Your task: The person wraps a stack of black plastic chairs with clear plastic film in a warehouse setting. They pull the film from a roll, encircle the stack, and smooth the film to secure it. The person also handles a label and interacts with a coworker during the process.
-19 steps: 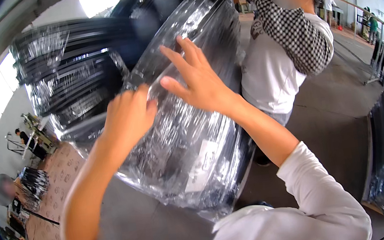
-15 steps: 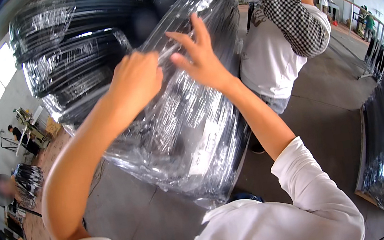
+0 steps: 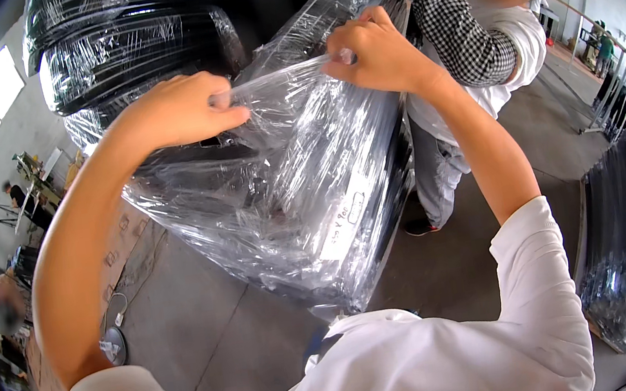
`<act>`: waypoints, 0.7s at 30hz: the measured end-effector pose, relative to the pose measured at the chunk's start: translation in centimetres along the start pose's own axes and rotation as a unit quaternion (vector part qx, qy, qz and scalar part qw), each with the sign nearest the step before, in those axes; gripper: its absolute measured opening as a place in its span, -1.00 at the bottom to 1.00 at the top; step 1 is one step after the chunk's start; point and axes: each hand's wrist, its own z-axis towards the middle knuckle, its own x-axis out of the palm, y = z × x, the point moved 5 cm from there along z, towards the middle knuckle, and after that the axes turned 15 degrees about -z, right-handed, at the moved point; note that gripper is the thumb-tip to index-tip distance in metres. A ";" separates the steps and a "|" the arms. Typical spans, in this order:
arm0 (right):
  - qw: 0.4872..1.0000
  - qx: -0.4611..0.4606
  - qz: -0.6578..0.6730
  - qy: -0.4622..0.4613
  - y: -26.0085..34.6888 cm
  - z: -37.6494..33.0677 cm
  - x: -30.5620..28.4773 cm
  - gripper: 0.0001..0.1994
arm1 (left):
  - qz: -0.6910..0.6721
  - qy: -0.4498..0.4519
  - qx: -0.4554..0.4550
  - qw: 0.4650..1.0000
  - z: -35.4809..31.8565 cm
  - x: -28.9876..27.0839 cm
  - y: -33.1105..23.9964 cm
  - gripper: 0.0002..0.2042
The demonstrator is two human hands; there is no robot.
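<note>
Clear plastic film (image 3: 300, 157) hangs in wrinkled folds over a large wrapped load in front of me, with a white label (image 3: 341, 219) showing on its right part. My left hand (image 3: 187, 111) pinches a gathered edge of the film between thumb and fingers. Off to the right and slightly higher, my right hand (image 3: 373, 53) is closed on the same edge. Between both hands the film is drawn into a taut strip. Behind my left hand lie stacked, curved black parts (image 3: 129, 57) in shiny wrap.
A co-worker in checked sleeves (image 3: 461, 29) stands at the load's far right, one gloved hand at its top. More wrapped black parts (image 3: 615, 235) stand at the right. Metal railings (image 3: 615, 88) rise beyond. A round-based object (image 3: 113, 344) with a cord is on the floor at left.
My hands have moved apart, the right one outward to the right. Its spread fingers have closed on the film, now stretched between both hands. The co-worker has shifted slightly right.
</note>
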 end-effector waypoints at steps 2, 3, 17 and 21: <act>0.998 0.008 0.019 -0.062 -0.4 -0.1 -0.1 -0.74 | -0.019 0.003 0.017 1.000 -0.5 0.5 2.0 -0.59; 0.998 0.021 0.025 -0.055 -0.2 0.2 -0.5 -0.73 | -0.013 0.005 -0.032 0.999 -1.5 0.2 1.3 -0.56; 0.986 -0.037 -0.070 0.148 0.9 2.1 -1.4 -0.63 | -0.090 0.228 0.017 0.969 -1.0 1.9 4.4 -0.78; 0.984 -0.022 -0.078 0.160 1.1 2.4 -1.2 -0.57 | -0.123 0.252 -0.027 0.960 -0.4 3.0 6.0 -0.75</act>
